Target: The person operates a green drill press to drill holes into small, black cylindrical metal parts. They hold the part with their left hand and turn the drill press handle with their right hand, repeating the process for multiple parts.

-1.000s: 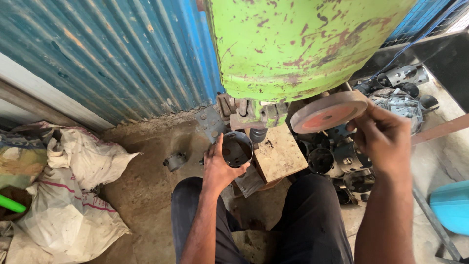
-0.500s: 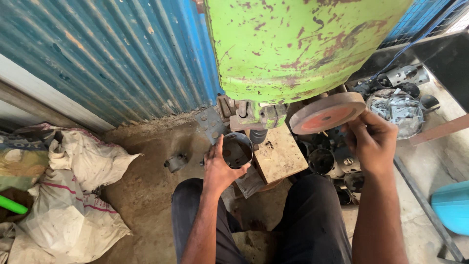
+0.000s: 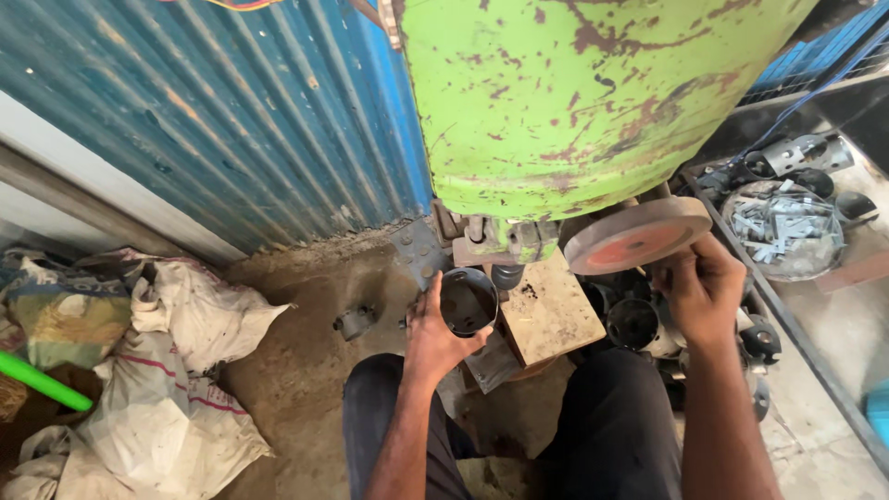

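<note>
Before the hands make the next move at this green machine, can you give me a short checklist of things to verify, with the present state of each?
1. Left hand grips the dark round cup: ok, fingers wrap its side.
2. Cup sits under the tool of the green machine: cannot tell, the cup is near it but exact alignment is hidden.
3. Right hand is at the reddish round wheel: ok, just under its rim.
4. Left fingers are clear of the tool: cannot tell, they are close to it.
5. Wooden block lies flat beside the cup: ok.
</note>
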